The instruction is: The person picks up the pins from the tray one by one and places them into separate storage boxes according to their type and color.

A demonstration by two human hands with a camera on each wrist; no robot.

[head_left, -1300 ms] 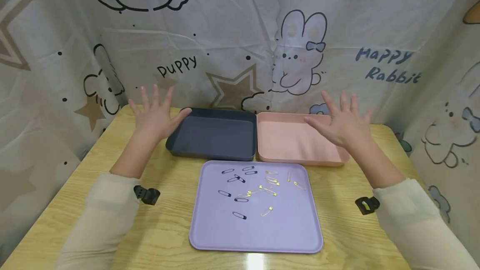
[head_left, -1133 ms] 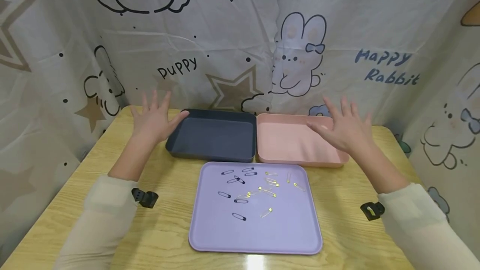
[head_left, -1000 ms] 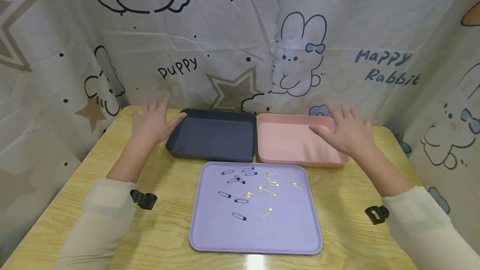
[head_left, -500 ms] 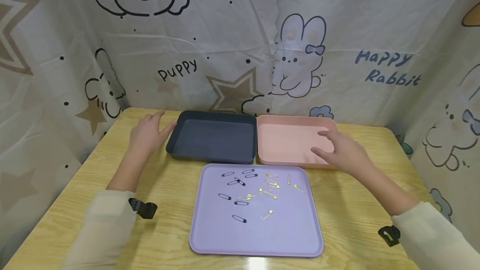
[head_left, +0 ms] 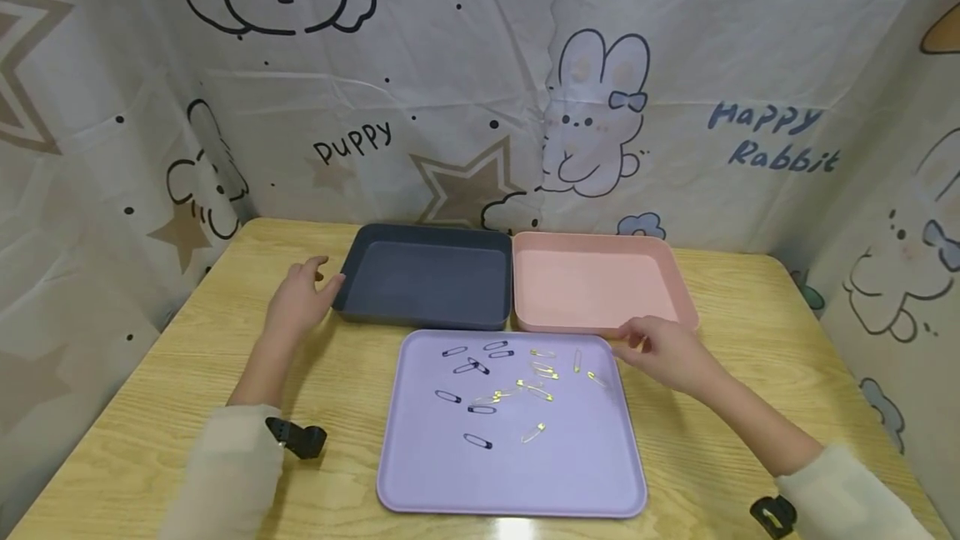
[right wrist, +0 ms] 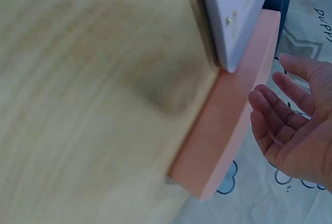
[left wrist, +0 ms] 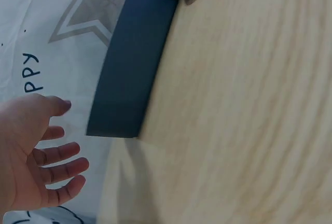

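Observation:
Beside the left end of the dark blue tray is my left hand, its fingers loosely bent and holding nothing. In the left wrist view the same hand shows a bare palm near the tray's corner. My right hand hovers by the upper right corner of the lilac tray, just in front of the pink tray. Its relaxed fingers hold nothing in the right wrist view. Several black safety pins lie on the left of the lilac tray, and several gold safety pins on its right.
The dark blue and pink trays stand side by side behind the lilac one on a wooden table. A printed curtain hangs behind the table. Each wrist wears a small black camera mount.
Both hands have come down from raised, spread fingers to relaxed bent ones. The right hand moved toward the lilac tray's corner, the left down beside the dark blue tray. The pins have not moved.

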